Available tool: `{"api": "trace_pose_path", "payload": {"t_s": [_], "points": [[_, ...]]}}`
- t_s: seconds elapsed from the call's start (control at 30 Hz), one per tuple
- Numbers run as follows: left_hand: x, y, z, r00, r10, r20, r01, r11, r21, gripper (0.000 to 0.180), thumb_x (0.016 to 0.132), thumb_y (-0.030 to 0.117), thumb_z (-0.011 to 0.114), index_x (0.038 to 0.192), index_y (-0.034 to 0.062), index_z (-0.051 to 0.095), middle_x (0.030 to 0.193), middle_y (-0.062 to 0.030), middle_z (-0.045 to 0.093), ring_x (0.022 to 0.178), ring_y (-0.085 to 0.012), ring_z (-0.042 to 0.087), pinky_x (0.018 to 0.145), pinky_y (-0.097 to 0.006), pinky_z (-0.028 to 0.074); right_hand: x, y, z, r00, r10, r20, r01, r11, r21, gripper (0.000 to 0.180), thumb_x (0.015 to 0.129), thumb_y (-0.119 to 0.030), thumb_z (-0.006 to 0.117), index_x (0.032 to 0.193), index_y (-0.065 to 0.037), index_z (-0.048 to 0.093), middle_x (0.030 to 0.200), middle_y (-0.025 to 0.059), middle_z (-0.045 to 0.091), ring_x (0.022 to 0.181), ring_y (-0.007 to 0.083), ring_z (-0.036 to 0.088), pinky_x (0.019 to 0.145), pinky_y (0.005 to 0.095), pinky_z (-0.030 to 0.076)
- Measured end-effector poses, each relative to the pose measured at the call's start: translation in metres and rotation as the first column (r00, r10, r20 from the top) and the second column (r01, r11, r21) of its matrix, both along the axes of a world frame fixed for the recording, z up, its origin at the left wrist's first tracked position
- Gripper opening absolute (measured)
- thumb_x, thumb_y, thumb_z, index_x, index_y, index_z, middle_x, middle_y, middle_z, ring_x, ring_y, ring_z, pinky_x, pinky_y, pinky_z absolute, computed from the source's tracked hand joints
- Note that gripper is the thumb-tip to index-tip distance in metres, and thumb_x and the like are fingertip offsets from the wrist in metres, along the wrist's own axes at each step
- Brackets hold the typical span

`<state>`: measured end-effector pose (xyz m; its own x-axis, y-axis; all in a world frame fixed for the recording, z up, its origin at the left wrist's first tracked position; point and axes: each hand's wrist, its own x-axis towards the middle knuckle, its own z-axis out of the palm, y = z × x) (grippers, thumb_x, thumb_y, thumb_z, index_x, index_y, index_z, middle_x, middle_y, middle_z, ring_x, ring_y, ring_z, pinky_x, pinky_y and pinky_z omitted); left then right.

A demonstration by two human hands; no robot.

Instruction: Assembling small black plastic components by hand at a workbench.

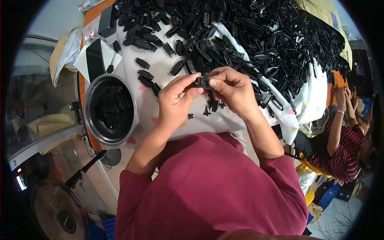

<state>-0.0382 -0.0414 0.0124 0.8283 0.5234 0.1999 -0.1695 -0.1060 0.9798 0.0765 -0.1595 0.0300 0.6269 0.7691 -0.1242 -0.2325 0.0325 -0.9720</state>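
Between my two hands, above the near part of the table, is a small black plastic part (203, 82). My left hand (177, 95) pinches its left end between thumb and forefinger. The right end is gripped by the thumb and bent fingers of my right hand (235, 90), which cover some of it. More black plastic pieces (214, 103) lie just beneath my hands. Several loose oval black parts (145, 75) rest on the white table cover left of my hands.
A big heap of black parts (256, 36) covers the table's far side and right. At left stand a round metal bowl (89, 116) holding black pieces and a dark phone (95, 60). A fan (60, 212) is lower left. Another person in a striped shirt (340, 152) sits at right.
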Motion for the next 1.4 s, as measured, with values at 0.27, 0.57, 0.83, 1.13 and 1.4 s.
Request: {"api": "trace_pose_path", "payload": {"t_s": [0.27, 0.57, 0.83, 1.13, 1.4], "points": [[-0.004, -0.017, 0.001, 0.997, 0.064, 0.039, -0.032, 0.832, -0.555, 0.029, 0.085, 0.014, 0.057, 0.109, -0.0027, 0.055, 0.097, -0.0049, 0.060, 0.084, -0.0084, 0.053, 0.077, -0.021, 0.042, -0.027, -0.002, -0.001, 0.999, -0.034, -0.039, 0.031, 0.996, -0.084, 0.022, 0.082, -0.008, 0.059, 0.098, 0.004, 0.051, 0.078, 0.0070, 0.059, 0.059, 0.0091, 0.055, 0.046, 0.0194, 0.046], [0.006, 0.036, -0.034, 0.868, 0.424, -0.259, -0.399, 0.905, 0.148, 0.018, 0.080, 0.014, 0.058, 0.094, 0.0023, 0.058, 0.092, -0.0084, 0.058, 0.087, -0.0203, 0.055, 0.077, -0.031, 0.042, 0.016, -0.003, -0.015, 0.858, -0.024, 0.514, 0.219, 0.921, -0.322, 0.023, 0.082, -0.013, 0.061, 0.098, 0.002, 0.057, 0.078, 0.0033, 0.061, 0.071, 0.0074, 0.055, 0.065, 0.0212, 0.045], [0.011, 0.042, -0.026, 0.752, 0.371, -0.545, -0.072, 0.869, 0.490, 0.021, 0.076, 0.015, 0.060, 0.093, 0.0017, 0.058, 0.083, -0.0118, 0.061, 0.068, -0.0281, 0.058, 0.063, -0.034, 0.046, 0.067, -0.013, -0.007, 0.671, -0.061, 0.739, 0.526, 0.742, -0.416, 0.019, 0.081, -0.017, 0.062, 0.093, -0.002, 0.061, 0.071, 0.0058, 0.062, 0.066, 0.0092, 0.055, 0.062, 0.0222, 0.043], [-0.002, 0.037, -0.031, 0.962, 0.116, -0.247, -0.165, 0.968, -0.187, 0.024, 0.073, 0.000, 0.067, 0.094, -0.0005, 0.056, 0.079, -0.0015, 0.058, 0.061, -0.0044, 0.048, 0.055, -0.018, 0.041, 0.170, 0.018, -0.013, -0.069, 0.464, 0.883, 0.693, 0.659, -0.293, 0.023, 0.074, -0.023, 0.063, 0.094, -0.011, 0.062, 0.093, 0.0065, 0.059, 0.085, 0.0268, 0.053, 0.071, 0.0353, 0.046], [0.011, 0.037, -0.007, 0.996, 0.060, -0.073, -0.090, 0.846, -0.526, 0.037, 0.077, 0.002, 0.060, 0.113, 0.0006, 0.049, 0.082, -0.0011, 0.053, 0.064, -0.0063, 0.046, 0.059, -0.019, 0.038, 0.088, 0.019, 0.000, 0.250, 0.279, 0.927, 0.479, 0.796, -0.369, 0.027, 0.076, -0.019, 0.062, 0.099, -0.005, 0.058, 0.087, 0.0138, 0.061, 0.076, 0.0316, 0.057, 0.063, 0.0350, 0.045]]}}
